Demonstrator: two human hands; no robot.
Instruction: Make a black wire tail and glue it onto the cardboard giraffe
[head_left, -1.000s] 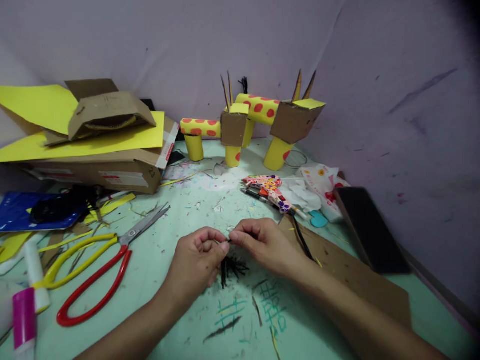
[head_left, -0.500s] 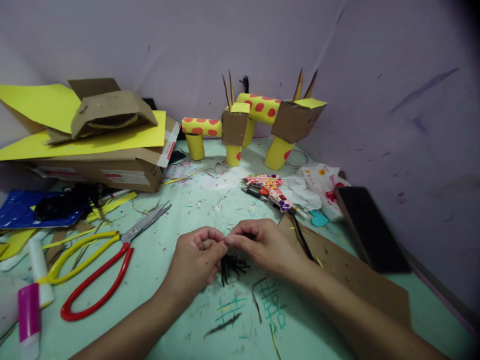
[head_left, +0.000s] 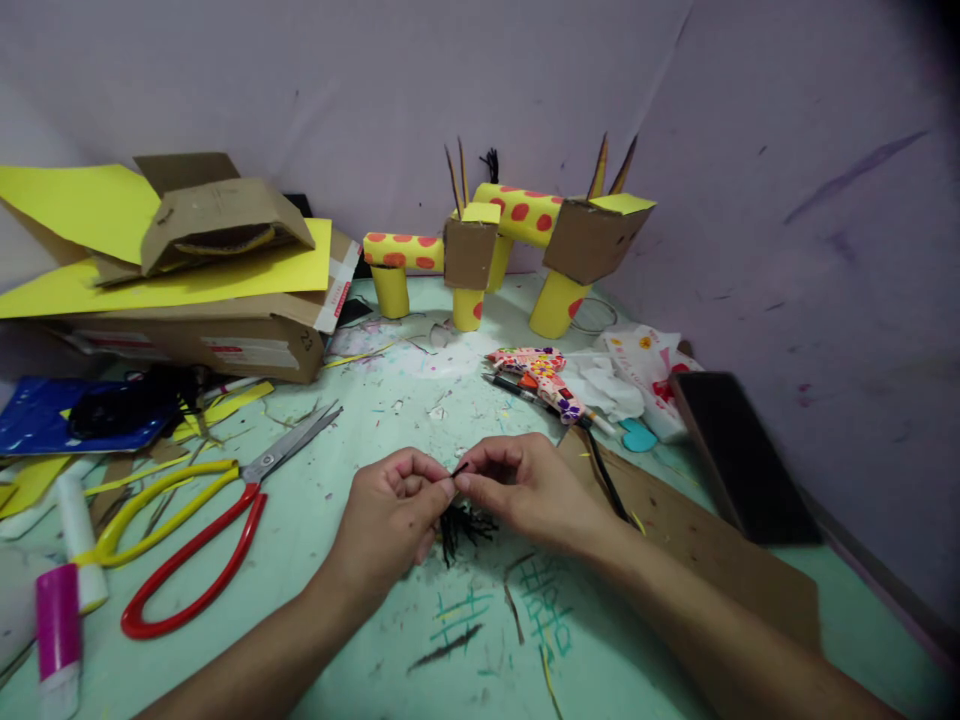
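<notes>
A small black yarn tassel (head_left: 466,530) hangs below my fingertips, its loose strands fanned out over the table. My left hand (head_left: 397,510) is closed, pinching the tassel's top between thumb and forefinger. Thumb and forefinger of my right hand (head_left: 517,485) are pinched on the same spot, where a short dark yarn end sticks up between the two hands. Scissors (head_left: 259,480) with one yellow and one red handle lie with blades apart to the left of my hands.
Two spotted yellow paper-tube animals (head_left: 405,252) with cardboard heads stand at the back. A cardboard box (head_left: 277,350) under yellow sheets is back left. Right lie a floral-patterned glue gun (head_left: 544,370), a phone (head_left: 742,455) and flat cardboard (head_left: 720,550). A purple-capped glue tube (head_left: 58,620) lies front left.
My right fingers have shifted slightly, and a dark yarn end now shows above the pinch. The tassel stays in nearly the same place.
</notes>
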